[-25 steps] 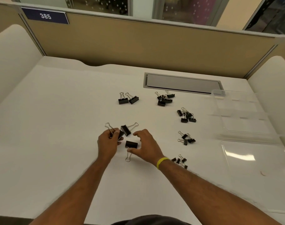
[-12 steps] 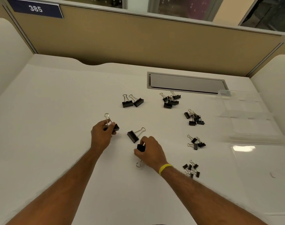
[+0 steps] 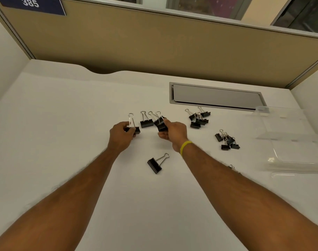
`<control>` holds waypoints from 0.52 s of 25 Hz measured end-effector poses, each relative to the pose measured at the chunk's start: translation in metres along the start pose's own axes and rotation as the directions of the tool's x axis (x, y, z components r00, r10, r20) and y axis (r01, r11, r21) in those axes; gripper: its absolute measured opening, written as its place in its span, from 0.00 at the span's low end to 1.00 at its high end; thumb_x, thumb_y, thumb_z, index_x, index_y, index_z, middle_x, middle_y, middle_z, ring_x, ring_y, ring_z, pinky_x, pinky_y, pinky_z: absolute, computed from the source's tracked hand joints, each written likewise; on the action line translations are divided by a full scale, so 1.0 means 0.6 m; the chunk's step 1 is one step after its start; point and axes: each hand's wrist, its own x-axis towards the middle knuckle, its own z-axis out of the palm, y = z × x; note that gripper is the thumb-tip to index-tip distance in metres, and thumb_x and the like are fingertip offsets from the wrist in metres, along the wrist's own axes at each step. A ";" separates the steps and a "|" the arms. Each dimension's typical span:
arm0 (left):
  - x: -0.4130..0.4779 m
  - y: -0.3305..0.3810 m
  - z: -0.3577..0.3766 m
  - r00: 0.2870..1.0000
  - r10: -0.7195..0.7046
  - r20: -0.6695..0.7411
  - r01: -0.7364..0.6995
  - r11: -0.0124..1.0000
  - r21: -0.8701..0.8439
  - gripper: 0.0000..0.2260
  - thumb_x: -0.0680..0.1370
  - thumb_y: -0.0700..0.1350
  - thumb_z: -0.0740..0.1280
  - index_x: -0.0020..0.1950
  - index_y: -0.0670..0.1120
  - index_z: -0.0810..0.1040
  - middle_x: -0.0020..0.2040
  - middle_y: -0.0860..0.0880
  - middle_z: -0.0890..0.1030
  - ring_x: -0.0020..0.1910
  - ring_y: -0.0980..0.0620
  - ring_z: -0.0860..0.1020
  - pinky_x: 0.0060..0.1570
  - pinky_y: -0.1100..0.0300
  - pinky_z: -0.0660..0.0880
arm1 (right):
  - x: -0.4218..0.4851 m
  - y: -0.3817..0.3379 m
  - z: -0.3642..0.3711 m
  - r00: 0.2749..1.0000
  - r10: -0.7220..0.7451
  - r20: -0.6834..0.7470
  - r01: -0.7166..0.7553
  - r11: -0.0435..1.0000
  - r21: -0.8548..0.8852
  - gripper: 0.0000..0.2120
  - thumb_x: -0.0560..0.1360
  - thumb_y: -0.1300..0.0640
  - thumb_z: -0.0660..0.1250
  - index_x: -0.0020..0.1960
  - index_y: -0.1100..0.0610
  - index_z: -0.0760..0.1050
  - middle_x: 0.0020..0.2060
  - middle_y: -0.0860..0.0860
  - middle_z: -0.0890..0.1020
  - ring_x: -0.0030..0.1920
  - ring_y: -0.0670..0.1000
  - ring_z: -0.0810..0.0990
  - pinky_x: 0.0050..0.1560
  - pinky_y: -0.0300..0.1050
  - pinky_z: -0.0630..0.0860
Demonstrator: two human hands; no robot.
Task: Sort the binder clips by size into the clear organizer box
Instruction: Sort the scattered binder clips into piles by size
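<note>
My left hand [image 3: 121, 134] grips a large black binder clip [image 3: 133, 126] with its wire handle standing up. My right hand [image 3: 173, 132] holds another large black clip [image 3: 161, 126] right beside two large clips [image 3: 146, 122] lying on the white desk [image 3: 64, 142]. One more large clip [image 3: 154, 164] lies alone between my forearms. Medium clips [image 3: 198, 118] sit in a pile further right, and smaller clips [image 3: 227, 140] in another pile nearer the box. The clear organizer box [image 3: 296, 142] stands open at the right edge.
A grey cable hatch [image 3: 216, 96] is set into the desk behind the piles. A tan partition [image 3: 154, 48] closes the back, and white side panels flank the desk. A few tiny clips [image 3: 233, 167] peek out beside my right forearm.
Both hands lifted a large clip each and carried them away from me toward the pair of large clips at the back. One large clip stayed behind on the desk.
</note>
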 end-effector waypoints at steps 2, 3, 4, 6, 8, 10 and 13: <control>0.027 0.005 0.000 0.999 0.025 -0.034 -0.022 0.997 0.077 0.15 0.75 0.48 0.70 0.60 0.44 0.79 0.45 0.47 0.84 0.44 0.49 0.83 0.53 0.51 0.79 | 0.024 -0.017 0.021 0.998 -0.048 -0.030 0.046 0.997 -0.066 0.12 0.76 0.57 0.70 0.47 0.68 0.78 0.40 0.64 0.82 0.25 0.52 0.80 0.28 0.41 0.79; 0.040 0.010 0.000 0.999 0.020 -0.044 -0.016 0.994 0.104 0.17 0.75 0.49 0.71 0.61 0.45 0.79 0.46 0.47 0.84 0.44 0.49 0.81 0.53 0.52 0.79 | 0.034 -0.024 0.030 0.997 -0.072 -0.041 0.066 0.990 -0.125 0.10 0.75 0.58 0.71 0.43 0.66 0.78 0.39 0.64 0.82 0.24 0.53 0.80 0.29 0.42 0.80; 0.052 0.014 0.001 0.999 0.013 -0.047 -0.007 0.993 0.117 0.18 0.75 0.50 0.71 0.62 0.45 0.78 0.47 0.47 0.84 0.45 0.49 0.80 0.54 0.53 0.78 | 0.042 -0.030 0.036 0.994 -0.095 -0.050 0.083 0.977 -0.194 0.10 0.75 0.58 0.71 0.39 0.64 0.76 0.38 0.63 0.82 0.24 0.53 0.79 0.29 0.44 0.81; 0.072 0.021 0.004 0.999 -0.012 -0.037 0.017 0.992 0.127 0.17 0.75 0.50 0.71 0.61 0.45 0.79 0.51 0.46 0.83 0.49 0.48 0.80 0.56 0.54 0.77 | 0.053 -0.037 0.044 0.990 -0.133 -0.044 0.111 0.939 -0.324 0.13 0.74 0.58 0.72 0.36 0.60 0.72 0.35 0.60 0.81 0.23 0.53 0.79 0.29 0.46 0.82; 0.083 0.022 0.007 1.000 -0.021 -0.015 0.023 0.989 0.148 0.16 0.75 0.50 0.71 0.60 0.44 0.80 0.52 0.46 0.82 0.52 0.49 0.79 0.57 0.56 0.75 | 0.058 -0.039 0.046 0.987 -0.156 -0.023 0.134 0.905 -0.404 0.12 0.74 0.56 0.73 0.38 0.60 0.72 0.34 0.58 0.81 0.23 0.51 0.78 0.28 0.44 0.81; 0.086 0.017 0.009 1.000 0.007 -0.013 -0.005 0.985 0.170 0.15 0.75 0.50 0.70 0.59 0.44 0.81 0.51 0.46 0.83 0.50 0.50 0.79 0.53 0.59 0.74 | 0.063 -0.036 0.046 0.984 -0.180 0.014 0.166 0.873 -0.458 0.12 0.74 0.54 0.73 0.41 0.61 0.74 0.34 0.58 0.81 0.25 0.51 0.79 0.32 0.46 0.83; 0.079 0.010 0.008 0.996 0.088 -0.009 -0.084 0.971 0.223 0.13 0.76 0.49 0.69 0.56 0.43 0.83 0.49 0.46 0.84 0.48 0.51 0.80 0.48 0.62 0.71 | 0.065 -0.029 0.043 0.964 -0.261 0.048 0.241 0.783 -0.573 0.15 0.74 0.48 0.70 0.44 0.62 0.77 0.37 0.59 0.84 0.35 0.56 0.84 0.45 0.52 0.83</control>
